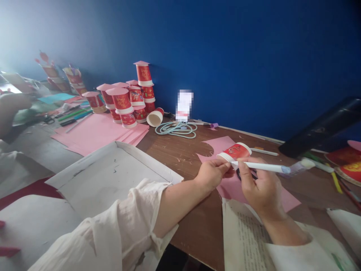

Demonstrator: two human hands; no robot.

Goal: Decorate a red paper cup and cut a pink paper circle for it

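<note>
From the left, the left hand point(211, 174) reaches in, fingers bunched at the tip; what they grip, I can't tell. The right hand point(261, 188), thumb leftmost, grasps the white pen point(265, 166), just near of a tipped red cup point(238, 151).

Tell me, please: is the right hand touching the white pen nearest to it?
Touching. The head view shows the right hand holding the white pen, its thumb overlapping the shaft near the left end.
</note>
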